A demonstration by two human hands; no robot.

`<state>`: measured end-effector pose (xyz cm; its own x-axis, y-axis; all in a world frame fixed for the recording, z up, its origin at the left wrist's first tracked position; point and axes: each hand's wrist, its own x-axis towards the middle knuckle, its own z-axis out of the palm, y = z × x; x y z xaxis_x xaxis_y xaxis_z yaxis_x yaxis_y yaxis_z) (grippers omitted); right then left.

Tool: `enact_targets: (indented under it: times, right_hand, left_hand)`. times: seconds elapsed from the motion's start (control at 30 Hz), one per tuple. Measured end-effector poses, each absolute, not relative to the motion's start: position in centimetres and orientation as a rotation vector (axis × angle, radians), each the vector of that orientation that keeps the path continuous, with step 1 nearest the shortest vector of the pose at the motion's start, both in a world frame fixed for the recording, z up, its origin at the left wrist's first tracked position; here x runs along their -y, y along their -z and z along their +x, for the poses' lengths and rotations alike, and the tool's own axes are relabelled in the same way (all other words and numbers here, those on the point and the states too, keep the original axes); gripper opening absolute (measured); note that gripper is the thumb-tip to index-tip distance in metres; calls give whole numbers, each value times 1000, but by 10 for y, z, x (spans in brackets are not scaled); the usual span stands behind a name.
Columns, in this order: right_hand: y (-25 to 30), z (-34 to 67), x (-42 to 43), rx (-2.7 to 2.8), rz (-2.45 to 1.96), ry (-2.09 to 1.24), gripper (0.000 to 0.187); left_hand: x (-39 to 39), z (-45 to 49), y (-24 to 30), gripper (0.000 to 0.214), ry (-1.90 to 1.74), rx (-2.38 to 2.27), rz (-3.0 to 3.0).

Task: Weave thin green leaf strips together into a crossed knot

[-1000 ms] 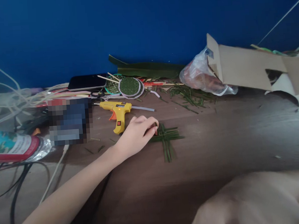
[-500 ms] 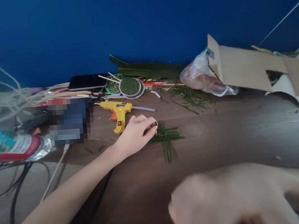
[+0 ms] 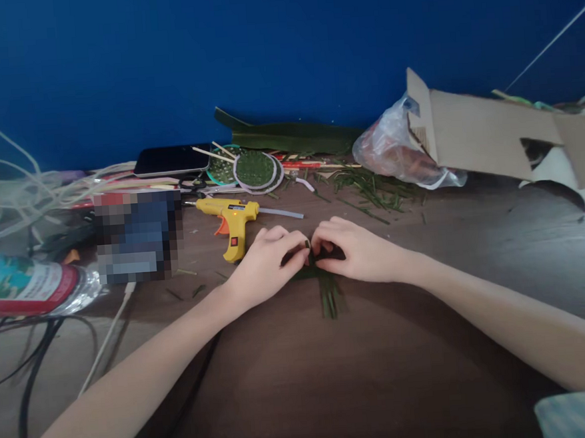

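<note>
Curling over the woven green strips (image 3: pixel 330 298) from both sides, the left hand (image 3: pixel 270 264) and right hand (image 3: pixel 362 249) look about equally near. The strips lie under and between them, one bunch of ends pointing to the near side. I cannot tell if the bent fingers pinch or just press.

The table (image 3: pixel 284 386) is brown and looks like wood. Some green strips (image 3: pixel 331 298) lie in the middle of it. A yellow glue gun (image 3: pixel 235 217) lies a bit farther back, to the left. Little leaf bits (image 3: pixel 370 190) are spread out on the far side, near a see-through bag (image 3: pixel 390 149). A cardboard box (image 3: pixel 486 129) is at the far right. On the left are a bottle (image 3: pixel 31 284) and black cords (image 3: pixel 27 391).
</note>
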<state>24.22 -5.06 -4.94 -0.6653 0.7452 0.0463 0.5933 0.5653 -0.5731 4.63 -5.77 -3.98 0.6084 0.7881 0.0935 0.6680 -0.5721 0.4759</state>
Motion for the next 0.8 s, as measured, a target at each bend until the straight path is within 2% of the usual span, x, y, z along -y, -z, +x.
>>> enact_targets:
  times: [0.67,0.8]
  right_hand:
    - [47,238,56,2605,-1165,-669,2]
    - [48,242,53,2559,-1132,-750,1]
  left_hand:
    - [57,47,40,9,-451,-1165,2390]
    - [55,47,39,7,-406,-1167,2384]
